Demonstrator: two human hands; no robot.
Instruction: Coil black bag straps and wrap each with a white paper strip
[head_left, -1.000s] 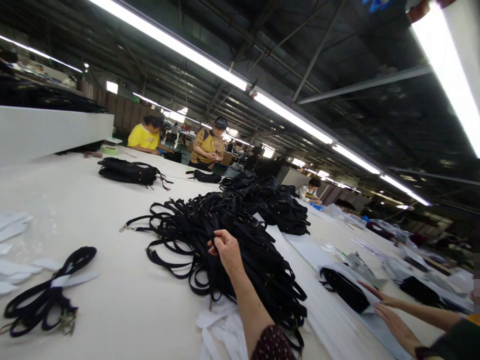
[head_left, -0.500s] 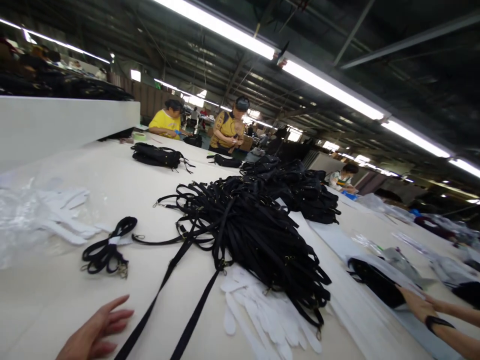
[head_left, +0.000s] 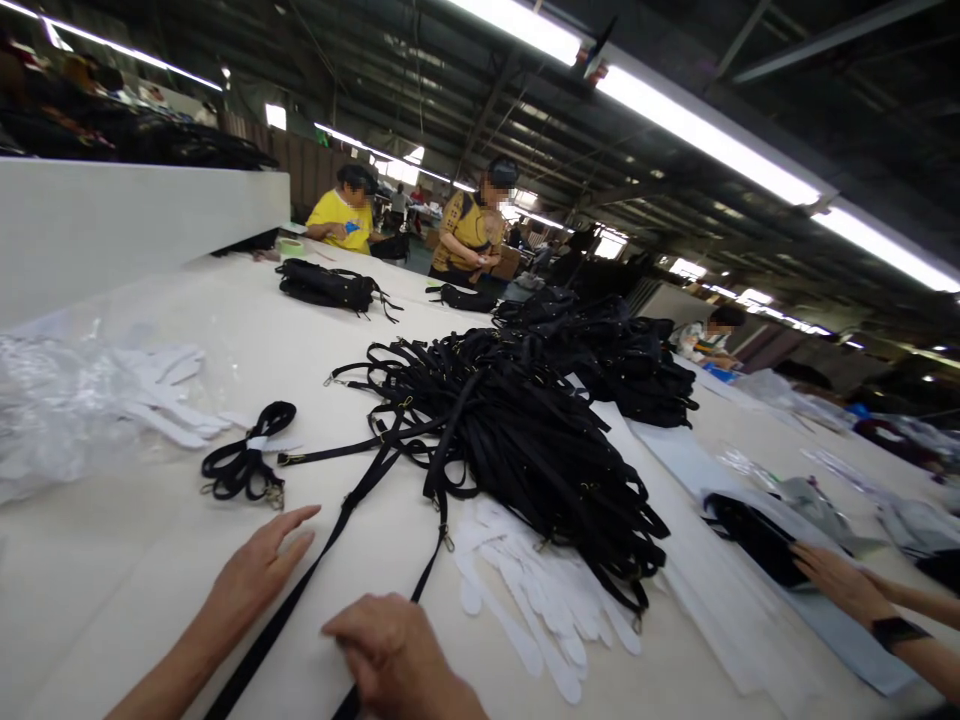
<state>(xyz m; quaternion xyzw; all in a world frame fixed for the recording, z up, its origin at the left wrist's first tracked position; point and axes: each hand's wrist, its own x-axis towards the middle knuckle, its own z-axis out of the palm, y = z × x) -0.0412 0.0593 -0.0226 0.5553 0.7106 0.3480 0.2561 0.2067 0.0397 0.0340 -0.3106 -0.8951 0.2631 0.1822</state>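
Note:
My left hand is open beside a long black strap, its fingers stretched toward it with a small gap. My right hand is closed on another length of black strap, which comes out again below the fingers; the grip itself is partly hidden. Both lengths run from a big heap of black straps with gold-coloured metal clips. A bundled strap with a white band around its middle lies left of the heap. White paper-like strips lie partly under the heap's near side.
Clear plastic bags and white strips lie at the left. Black bags sit farther back, with more piled behind the straps. At right, a co-worker's hands touch a black bag. Other people stand across the table.
My right hand has come into view and closed on the strap. My left hand has moved forward and right. The view has shifted slightly. The co-worker's hands stay at the black bag.

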